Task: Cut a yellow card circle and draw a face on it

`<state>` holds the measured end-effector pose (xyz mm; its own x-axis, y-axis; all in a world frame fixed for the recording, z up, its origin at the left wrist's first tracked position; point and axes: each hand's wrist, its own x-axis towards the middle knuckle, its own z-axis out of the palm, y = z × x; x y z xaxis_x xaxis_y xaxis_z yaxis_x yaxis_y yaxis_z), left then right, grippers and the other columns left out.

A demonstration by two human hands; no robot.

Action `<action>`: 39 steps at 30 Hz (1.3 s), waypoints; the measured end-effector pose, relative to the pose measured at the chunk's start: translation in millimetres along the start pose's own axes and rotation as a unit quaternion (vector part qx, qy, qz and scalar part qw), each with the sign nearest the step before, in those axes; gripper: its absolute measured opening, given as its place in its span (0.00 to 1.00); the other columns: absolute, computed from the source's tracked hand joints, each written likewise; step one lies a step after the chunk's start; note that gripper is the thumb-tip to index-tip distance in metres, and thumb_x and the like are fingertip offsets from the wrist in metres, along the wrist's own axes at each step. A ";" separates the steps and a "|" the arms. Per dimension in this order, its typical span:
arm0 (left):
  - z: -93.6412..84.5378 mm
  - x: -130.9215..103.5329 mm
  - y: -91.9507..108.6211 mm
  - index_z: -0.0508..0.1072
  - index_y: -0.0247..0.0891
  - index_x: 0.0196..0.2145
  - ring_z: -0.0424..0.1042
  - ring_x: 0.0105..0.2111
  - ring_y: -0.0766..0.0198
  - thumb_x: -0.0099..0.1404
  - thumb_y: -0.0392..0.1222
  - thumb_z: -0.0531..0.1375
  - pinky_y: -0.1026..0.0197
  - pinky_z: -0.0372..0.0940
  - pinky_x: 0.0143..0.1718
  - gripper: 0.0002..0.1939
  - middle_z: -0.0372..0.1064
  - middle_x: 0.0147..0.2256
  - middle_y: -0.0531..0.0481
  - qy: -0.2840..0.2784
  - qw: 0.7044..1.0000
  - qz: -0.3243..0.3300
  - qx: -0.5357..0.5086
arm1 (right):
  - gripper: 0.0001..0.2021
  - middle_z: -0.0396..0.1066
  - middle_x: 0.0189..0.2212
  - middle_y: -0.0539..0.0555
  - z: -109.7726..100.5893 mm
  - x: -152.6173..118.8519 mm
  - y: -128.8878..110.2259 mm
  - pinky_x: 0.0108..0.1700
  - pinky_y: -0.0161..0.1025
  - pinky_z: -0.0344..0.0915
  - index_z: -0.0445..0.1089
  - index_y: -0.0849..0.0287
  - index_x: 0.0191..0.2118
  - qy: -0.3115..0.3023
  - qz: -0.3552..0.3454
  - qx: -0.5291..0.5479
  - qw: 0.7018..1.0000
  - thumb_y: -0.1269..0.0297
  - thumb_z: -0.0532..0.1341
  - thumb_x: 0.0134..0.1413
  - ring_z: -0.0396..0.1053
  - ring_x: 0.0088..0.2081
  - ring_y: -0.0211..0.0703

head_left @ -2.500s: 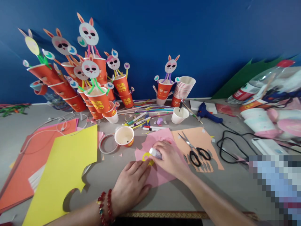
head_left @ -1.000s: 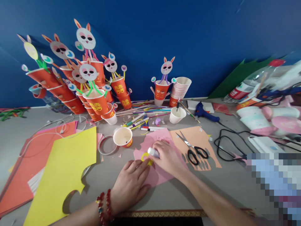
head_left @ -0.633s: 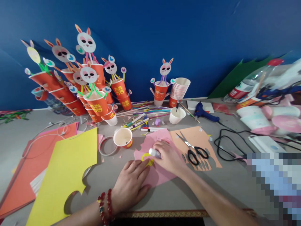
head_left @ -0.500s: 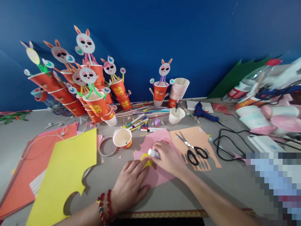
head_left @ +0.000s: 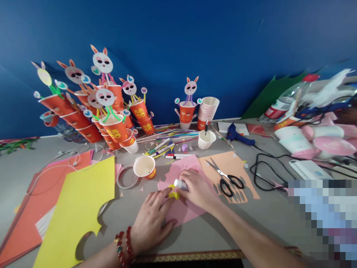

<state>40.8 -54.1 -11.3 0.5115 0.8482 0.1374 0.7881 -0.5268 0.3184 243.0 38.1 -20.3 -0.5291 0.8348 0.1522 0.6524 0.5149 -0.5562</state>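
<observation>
On a pink paper sheet (head_left: 189,212) lies a small yellow paper piece (head_left: 174,192). The fingertips of my left hand (head_left: 153,216) press on its left edge, with the hand flat and the fingers spread. My right hand (head_left: 198,190) is closed round a white glue stick (head_left: 180,184), tilted over the yellow piece. The stick's lower end is hidden by my fingers. Black-handled scissors (head_left: 223,175) lie partly open on an orange paper sheet (head_left: 242,167), right of my right hand.
A paper cup (head_left: 144,167) and a tape ring (head_left: 126,178) sit left of the pink sheet. Large yellow paper (head_left: 80,197) covers the left side. Rabbit-decorated red cups (head_left: 114,130) stand behind. A blue glue gun (head_left: 238,134) and black cable (head_left: 263,175) lie to the right.
The view has shifted slightly, so the background sits lower. Both hands remain at the yellow piece, with the glue stick still in my right hand.
</observation>
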 end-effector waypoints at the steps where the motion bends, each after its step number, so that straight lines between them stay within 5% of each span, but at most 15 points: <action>1: 0.0 0.1 0.0 0.66 0.39 0.58 0.65 0.54 0.47 0.63 0.40 0.60 0.45 0.62 0.53 0.25 0.62 0.61 0.40 -0.002 1.000 0.005 0.001 | 0.08 0.74 0.36 0.54 -0.1 -0.2 -0.1 0.48 0.43 0.63 0.71 0.59 0.33 -0.001 0.000 -0.001 1.000 0.71 0.71 0.49 0.69 0.43 0.49; 21: -0.2 -1.3 0.8 0.59 0.41 0.65 0.63 0.55 0.48 0.63 0.44 0.61 0.45 0.60 0.56 0.34 0.59 0.65 0.44 -0.028 0.999 0.027 0.017 | 0.05 0.75 0.35 0.53 3.4 -4.3 -3.5 0.49 0.42 0.64 0.71 0.59 0.32 0.034 0.019 -0.004 0.999 0.69 0.68 0.52 0.71 0.41 0.47; 27: 5.5 -1.8 -4.0 0.59 0.41 0.65 0.67 0.52 0.47 0.62 0.45 0.62 0.45 0.64 0.53 0.35 0.62 0.64 0.45 -0.007 0.998 0.057 0.031 | 0.08 0.73 0.30 0.52 -20.2 -10.7 -15.7 0.43 0.40 0.66 0.67 0.57 0.30 0.087 -0.006 0.062 0.994 0.61 0.63 0.58 0.70 0.35 0.46; 31: 8.1 -0.5 -8.2 0.58 0.42 0.66 0.68 0.53 0.48 0.63 0.41 0.60 0.47 0.67 0.51 0.34 0.62 0.64 0.43 0.030 0.997 0.065 0.017 | 0.16 0.67 0.20 0.48 -54.0 -11.2 -5.1 0.28 0.35 0.60 0.65 0.56 0.28 0.134 0.078 0.189 0.970 0.51 0.58 0.62 0.65 0.24 0.41; 34: 4.7 -0.3 -8.6 0.64 0.43 0.62 0.68 0.55 0.50 0.64 0.38 0.58 0.50 0.68 0.53 0.28 0.65 0.61 0.44 0.061 0.996 0.070 0.004 | 0.21 0.66 0.20 0.49 -72.4 -9.5 11.4 0.28 0.34 0.60 0.63 0.56 0.27 0.189 0.094 0.277 0.937 0.46 0.53 0.65 0.64 0.23 0.40; 39: -9.9 3.0 -4.1 0.67 0.43 0.57 0.71 0.54 0.53 0.66 0.39 0.58 0.56 0.71 0.51 0.22 0.68 0.59 0.43 0.084 0.995 0.060 0.010 | 0.25 0.64 0.17 0.48 -59.8 -7.5 33.1 0.24 0.34 0.58 0.62 0.56 0.25 0.183 0.125 0.282 0.934 0.40 0.55 0.62 0.62 0.21 0.40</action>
<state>35.7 -48.8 -3.0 0.5394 0.7751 0.3289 0.7320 -0.6247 0.2717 301.0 60.5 9.0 -0.1102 0.9788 0.1725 0.2871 0.1975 -0.9373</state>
